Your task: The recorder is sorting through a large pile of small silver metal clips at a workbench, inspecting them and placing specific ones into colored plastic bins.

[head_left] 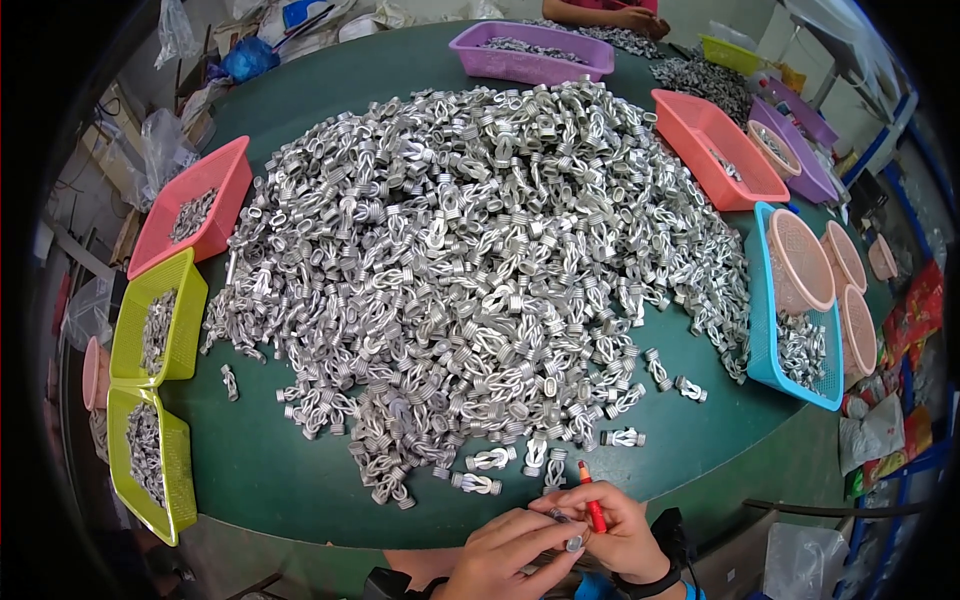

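At the near edge of the green table (262,455) my two hands meet. My left hand (512,553) has its fingers closed round a small silver metal piece (573,544), mostly hidden by them. Gripped in my right hand (622,540) is a slim red pen-like tool (595,512) with a lighter band near its upper end; the fingertips of that hand are also at the metal piece. Just beyond lie several loose twisted metal pieces (491,459). Behind them rises a large heap of the same silver knot-shaped pieces (470,250).
Yellow-green baskets (187,470) and a coral basket (240,190) line the left edge. Rightward stand a blue basket (758,340) with pink bowls (800,258) and another coral basket (690,125). A purple basket (530,66) sits at the back, near another person's arms (605,14).
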Demonstrator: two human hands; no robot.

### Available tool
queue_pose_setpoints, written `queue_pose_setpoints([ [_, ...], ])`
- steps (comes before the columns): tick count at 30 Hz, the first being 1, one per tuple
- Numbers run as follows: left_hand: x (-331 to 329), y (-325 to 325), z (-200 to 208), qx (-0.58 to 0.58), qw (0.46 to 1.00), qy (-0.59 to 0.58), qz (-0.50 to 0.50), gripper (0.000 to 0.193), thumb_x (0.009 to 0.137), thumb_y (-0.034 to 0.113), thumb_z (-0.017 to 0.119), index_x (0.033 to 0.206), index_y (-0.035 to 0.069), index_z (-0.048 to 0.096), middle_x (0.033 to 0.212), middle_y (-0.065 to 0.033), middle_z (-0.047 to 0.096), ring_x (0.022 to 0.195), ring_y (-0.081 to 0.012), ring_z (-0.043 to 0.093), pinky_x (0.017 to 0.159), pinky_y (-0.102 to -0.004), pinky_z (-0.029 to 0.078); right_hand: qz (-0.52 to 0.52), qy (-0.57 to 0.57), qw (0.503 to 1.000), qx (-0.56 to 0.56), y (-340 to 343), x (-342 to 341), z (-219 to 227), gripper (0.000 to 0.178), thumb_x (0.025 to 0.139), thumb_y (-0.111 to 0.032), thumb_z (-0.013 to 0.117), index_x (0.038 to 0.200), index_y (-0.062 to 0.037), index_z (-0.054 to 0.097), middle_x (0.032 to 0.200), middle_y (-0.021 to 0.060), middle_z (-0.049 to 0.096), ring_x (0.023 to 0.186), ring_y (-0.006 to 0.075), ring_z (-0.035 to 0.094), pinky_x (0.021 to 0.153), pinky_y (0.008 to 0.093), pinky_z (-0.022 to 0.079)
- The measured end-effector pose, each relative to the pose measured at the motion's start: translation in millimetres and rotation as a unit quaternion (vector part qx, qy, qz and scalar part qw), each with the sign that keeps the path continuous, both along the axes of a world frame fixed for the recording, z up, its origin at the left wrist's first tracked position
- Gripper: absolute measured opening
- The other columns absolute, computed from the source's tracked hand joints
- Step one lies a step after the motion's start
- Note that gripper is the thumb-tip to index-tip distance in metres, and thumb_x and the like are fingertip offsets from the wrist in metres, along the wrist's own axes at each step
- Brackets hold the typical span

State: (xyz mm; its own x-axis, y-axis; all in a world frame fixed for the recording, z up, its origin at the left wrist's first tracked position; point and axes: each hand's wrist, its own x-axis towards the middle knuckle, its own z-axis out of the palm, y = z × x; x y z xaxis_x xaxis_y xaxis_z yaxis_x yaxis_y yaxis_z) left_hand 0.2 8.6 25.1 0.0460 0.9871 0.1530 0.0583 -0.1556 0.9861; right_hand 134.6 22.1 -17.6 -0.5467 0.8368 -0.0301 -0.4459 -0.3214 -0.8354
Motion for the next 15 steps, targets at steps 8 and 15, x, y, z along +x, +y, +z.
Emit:
queue_pose_setpoints([
  [8, -15, -10, -17, -0.088, 0.994, -0.011, 0.069, 0.022, 0.066, -0.004, 0.056, 0.088, -0.002, 0.054, 0.07, -0.0072, 0.051, 0.057, -0.0084, 0.047, 0.048, -0.0166, 0.035, -0.048, -0.092, 0.994, -0.032, -1, 2, 9, 0.029, 0.07, 0.008, 0.048, 0.097, 0.0005, 0.04, 0.094, 0.0169, 0.049, 0.087, 0.021, 0.05, 0.074, 0.0309, 0.042],
  [15, -18, -11, -32, -0.227, 0.965, -0.125, 0.028, 0.023, 0.071, -0.002, 0.051, 0.094, -0.005, 0.05, 0.073, -0.0058, 0.054, 0.066, -0.0065, 0.049, 0.058, -0.0179, 0.04, -0.081, -0.074, 0.992, -0.06, -2, 8, 12, 0.031, 0.068, 0.01, 0.05, 0.095, -0.0003, 0.039, 0.09, 0.0198, 0.049, 0.079, 0.0203, 0.053, 0.068, 0.0301, 0.046],
])
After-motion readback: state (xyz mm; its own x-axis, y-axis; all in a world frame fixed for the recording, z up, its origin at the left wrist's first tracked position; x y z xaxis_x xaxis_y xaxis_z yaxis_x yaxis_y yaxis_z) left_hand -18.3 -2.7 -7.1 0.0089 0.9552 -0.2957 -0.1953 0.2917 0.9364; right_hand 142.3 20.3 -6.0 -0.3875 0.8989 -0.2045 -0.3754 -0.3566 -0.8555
